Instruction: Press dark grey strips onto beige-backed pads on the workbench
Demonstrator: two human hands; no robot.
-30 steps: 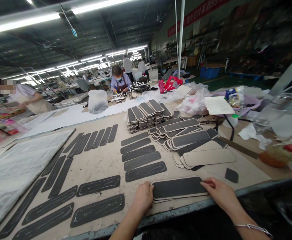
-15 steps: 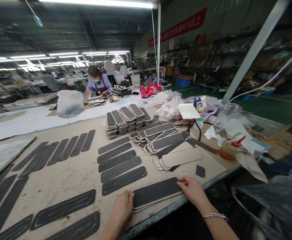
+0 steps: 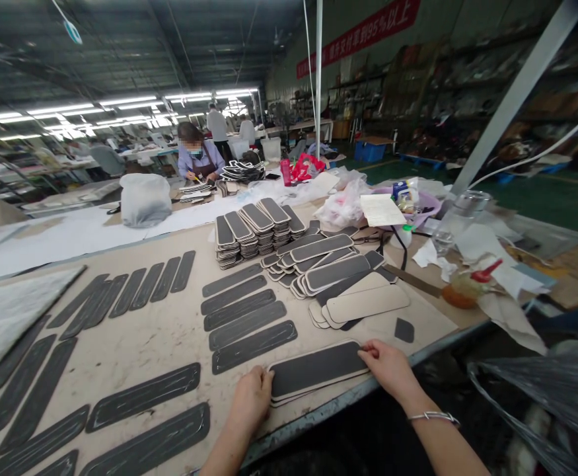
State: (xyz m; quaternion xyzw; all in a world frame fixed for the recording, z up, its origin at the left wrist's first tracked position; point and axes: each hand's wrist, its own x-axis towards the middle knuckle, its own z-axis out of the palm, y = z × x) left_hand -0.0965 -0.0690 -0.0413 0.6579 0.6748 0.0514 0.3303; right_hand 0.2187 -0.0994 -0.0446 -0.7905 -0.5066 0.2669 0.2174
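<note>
A small stack of long black pads with pale edges [image 3: 316, 368] lies at the near edge of the worktable [image 3: 164, 344]. My left hand [image 3: 252, 396] presses against the stack's left end. My right hand [image 3: 388, 365] holds its right end with the fingers curled on the top pad. A bangle sits on my right wrist. Several single black strips [image 3: 249, 324] lie flat in rows just beyond the stack.
Tall stacks of pads [image 3: 256, 231] and a fanned pile with tan pieces [image 3: 362, 303] sit behind. At right lie papers, plastic bags [image 3: 341, 205], a glass jar [image 3: 462, 210] and a glue bottle [image 3: 467, 285]. A person [image 3: 197, 158] works at the far end; a white bag [image 3: 144, 198] stands at left.
The camera view has swung to the right and a little up. Both hands stay at the ends of the same stack, which keeps its place on the table edge.
</note>
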